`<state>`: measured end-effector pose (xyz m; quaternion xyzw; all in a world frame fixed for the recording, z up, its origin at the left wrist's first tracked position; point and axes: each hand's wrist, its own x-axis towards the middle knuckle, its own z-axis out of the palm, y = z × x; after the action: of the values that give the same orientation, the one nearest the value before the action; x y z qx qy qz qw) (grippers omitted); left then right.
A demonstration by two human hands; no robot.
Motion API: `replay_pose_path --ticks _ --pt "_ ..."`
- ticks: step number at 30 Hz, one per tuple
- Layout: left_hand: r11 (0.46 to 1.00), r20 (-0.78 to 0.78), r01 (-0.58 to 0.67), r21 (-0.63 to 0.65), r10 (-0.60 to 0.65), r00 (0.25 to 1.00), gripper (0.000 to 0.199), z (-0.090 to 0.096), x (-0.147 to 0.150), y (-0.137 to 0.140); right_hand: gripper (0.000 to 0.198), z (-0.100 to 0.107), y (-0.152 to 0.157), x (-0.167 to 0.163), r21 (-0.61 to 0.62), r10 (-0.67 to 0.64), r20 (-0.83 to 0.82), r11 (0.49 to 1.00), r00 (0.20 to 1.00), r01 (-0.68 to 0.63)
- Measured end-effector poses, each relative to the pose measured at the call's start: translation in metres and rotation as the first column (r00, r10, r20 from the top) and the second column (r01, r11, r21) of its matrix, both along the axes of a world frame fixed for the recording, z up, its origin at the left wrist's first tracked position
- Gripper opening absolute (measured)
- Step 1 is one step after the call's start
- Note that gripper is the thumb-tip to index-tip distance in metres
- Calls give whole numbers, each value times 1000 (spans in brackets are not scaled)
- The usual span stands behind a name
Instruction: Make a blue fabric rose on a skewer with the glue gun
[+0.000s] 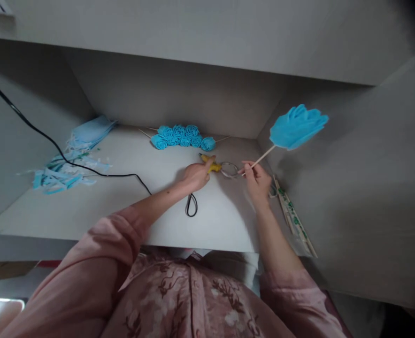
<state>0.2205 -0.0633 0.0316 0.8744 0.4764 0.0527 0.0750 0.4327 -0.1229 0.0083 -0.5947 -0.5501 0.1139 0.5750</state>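
Note:
My right hand (257,183) pinches the thin wooden stick (263,156) of a large blue flower (297,127), which is tilted up to the right. The petals look like soft fabric or paper, layered and pointed. Low over the white surface, my left hand (196,176) is closed around a yellow glue gun (212,164) with a dark tip pointing to the upper left. Part of the gun is hidden by the fingers. A thin pale ring (230,170) lies between the gun and my right hand.
Several blue rosettes (184,136) on sticks lie at the back. On the left are blue face masks (91,131) and cut strips (65,173). Sticks with green bits (294,213) rest along the right wall. A black cord (88,170) crosses the white tabletop (207,225).

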Motion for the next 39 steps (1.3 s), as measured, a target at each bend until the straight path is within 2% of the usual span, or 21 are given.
replay_pose_path --ticks 4,7,9,11,14,16,19,23,26,31,34,37,39 --pt "991 75 -51 123 42 996 70 18 -41 -5 41 4 -4 0 116 -56 -90 991 994 67" --pt "954 171 -210 214 175 970 65 41 -92 -9 41 10 -7 -2 187 -110 -158 972 981 139" --pt "889 278 -383 250 313 908 72 59 -134 -8 41 12 -8 -3 186 -115 -164 972 980 145" --pt "800 312 -530 281 446 839 79 76 -177 -2 40 13 -9 -5 162 -101 -150 979 983 126" --pt "700 315 -654 288 575 755 79 88 -233 17 39 9 -10 -9 110 -80 -105 990 991 91" --pt "687 311 -675 269 602 736 76 82 -260 36 39 5 -10 -11 69 -60 -62 996 996 64" --pt "701 336 -682 207 604 723 68 57 -280 72 40 -3 -8 -13 1 -10 16 1000 1000 10" --pt "703 254 -701 123 660 707 57 18 -278 120 43 -10 -2 -13 -63 9 102 998 995 -3" --pt "698 186 -707 110 684 705 52 -2 -269 146 45 -11 1 -12 -86 -15 101 996 995 24" --pt "657 162 -746 111 729 665 47 -27 -267 161 45 -11 2 -9 -107 -36 79 993 996 44" --pt "658 186 -747 96 725 663 49 -38 -277 164 43 -14 1 -8 -102 -26 86 994 996 35" --pt "686 250 -726 47 695 674 52 -38 -293 169 41 -16 1 -6 -104 -3 104 994 995 14" --pt "736 303 -675 52 633 713 53 -31 -303 169 41 -17 1 -7 -114 9 119 994 993 4"
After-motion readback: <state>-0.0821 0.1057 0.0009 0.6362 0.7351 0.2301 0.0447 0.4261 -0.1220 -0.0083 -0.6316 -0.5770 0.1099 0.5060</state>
